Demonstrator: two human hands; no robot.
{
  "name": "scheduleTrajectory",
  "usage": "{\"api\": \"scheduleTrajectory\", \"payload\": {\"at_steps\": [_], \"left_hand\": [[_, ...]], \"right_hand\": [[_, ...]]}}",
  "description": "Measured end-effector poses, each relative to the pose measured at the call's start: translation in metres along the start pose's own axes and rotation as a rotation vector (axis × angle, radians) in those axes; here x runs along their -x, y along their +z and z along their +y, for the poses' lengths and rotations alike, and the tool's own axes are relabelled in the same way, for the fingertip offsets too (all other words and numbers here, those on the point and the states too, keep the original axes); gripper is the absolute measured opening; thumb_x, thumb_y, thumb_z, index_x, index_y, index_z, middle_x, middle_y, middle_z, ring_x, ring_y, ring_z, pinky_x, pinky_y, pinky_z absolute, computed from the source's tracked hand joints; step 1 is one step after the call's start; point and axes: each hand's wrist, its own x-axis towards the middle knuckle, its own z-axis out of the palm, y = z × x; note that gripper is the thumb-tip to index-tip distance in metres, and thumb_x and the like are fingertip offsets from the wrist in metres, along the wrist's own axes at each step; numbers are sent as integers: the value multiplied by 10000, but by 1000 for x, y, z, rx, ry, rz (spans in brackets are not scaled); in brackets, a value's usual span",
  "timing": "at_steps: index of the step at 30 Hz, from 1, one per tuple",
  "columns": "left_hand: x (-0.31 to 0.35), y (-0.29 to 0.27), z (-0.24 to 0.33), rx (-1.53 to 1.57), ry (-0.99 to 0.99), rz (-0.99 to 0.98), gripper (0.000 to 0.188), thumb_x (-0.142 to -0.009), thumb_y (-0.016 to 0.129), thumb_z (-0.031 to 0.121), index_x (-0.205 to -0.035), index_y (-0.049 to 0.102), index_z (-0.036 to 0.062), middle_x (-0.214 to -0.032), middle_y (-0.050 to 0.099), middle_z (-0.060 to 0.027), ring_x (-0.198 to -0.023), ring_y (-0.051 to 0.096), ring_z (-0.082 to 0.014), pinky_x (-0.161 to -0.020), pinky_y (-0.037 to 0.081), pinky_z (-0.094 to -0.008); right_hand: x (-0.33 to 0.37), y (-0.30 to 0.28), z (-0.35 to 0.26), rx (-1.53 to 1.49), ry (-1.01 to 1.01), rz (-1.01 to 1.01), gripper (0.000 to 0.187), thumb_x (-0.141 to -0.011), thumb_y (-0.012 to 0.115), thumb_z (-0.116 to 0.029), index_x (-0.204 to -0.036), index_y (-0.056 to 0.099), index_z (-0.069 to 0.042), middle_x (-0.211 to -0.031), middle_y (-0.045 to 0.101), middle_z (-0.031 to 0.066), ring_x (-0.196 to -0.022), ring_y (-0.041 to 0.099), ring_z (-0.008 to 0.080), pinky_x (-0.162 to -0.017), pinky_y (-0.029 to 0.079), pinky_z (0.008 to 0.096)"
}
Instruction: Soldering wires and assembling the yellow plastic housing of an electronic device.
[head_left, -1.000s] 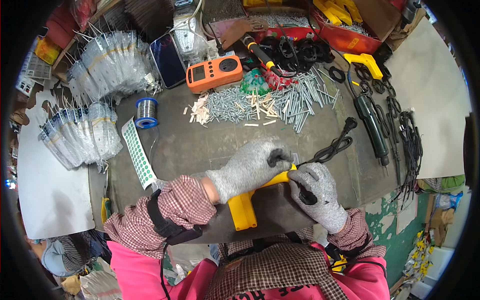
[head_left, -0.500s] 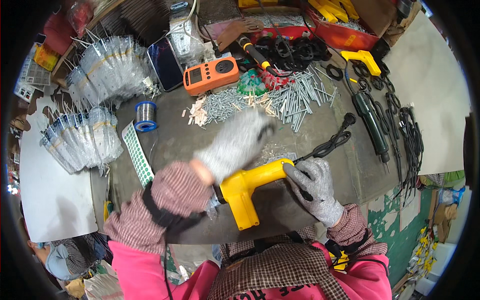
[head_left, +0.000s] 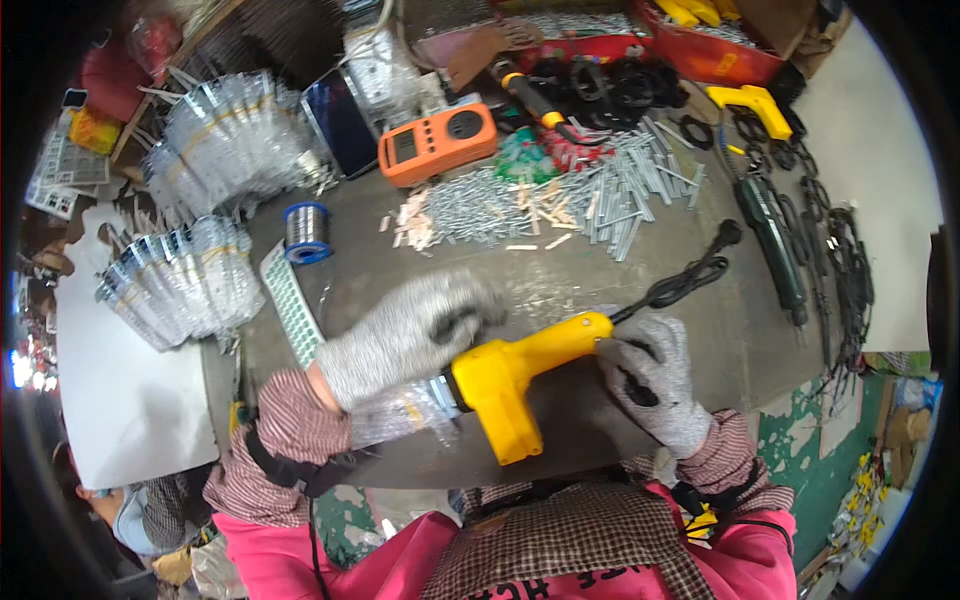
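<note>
Your yellow pistol-shaped housing lies near the front edge of the dark table, its long arm slanting up to the right and its short leg pointing toward you. A black cable runs from the far end of that long arm. At the left end, clear plastic wrap spreads below your left hand, which is half closed, fingers bent in toward the thumb. Your right hand is half curled too, fingertips at the end of the long arm. From this angle I cannot tell whether either hand has hold of anything.

Beyond your hands you have a heap of screws with an orange meter behind it. A solder spool stands farther left, and a dark electric screwdriver lies on your right.
</note>
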Motion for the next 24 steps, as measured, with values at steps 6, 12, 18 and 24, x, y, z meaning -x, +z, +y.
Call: {"api": "scheduleTrajectory", "payload": {"at_steps": [6,12,18,24], "left_hand": [[35,10,12,-393,137,-71,585,-800,723,306,-1309,568,64,-1188,629,-162,-1102,604,-350,-939,479,-441],[42,4,33,-541,60,-279,803,-733,751,387,-1411,470,61,-1267,589,-160,-1166,574,-352,-980,463,-438],[47,13,40,-400,-86,-234,845,-784,741,349,-1493,370,75,-1241,599,-182,-1176,574,-370,-990,472,-445],[-14,-2,17,-660,161,114,424,-829,635,116,-1247,603,52,-1162,637,-153,-1111,596,-314,-1001,457,-410]], "right_hand": [[-4,-1,-9,37,55,-49,365,-687,781,-47,-1025,670,-125,-980,605,62,-930,598,284,-831,459,414],[-3,4,-10,50,44,-35,377,-678,773,-64,-1031,656,-127,-971,600,62,-930,596,287,-844,448,421],[-9,-10,-11,27,31,-66,392,-700,771,-78,-1070,648,-121,-1050,603,88,-982,602,299,-861,462,431],[-82,-52,41,280,35,-179,371,-776,687,-44,-1141,632,-81,-1090,621,140,-979,604,324,-873,481,430]]}}
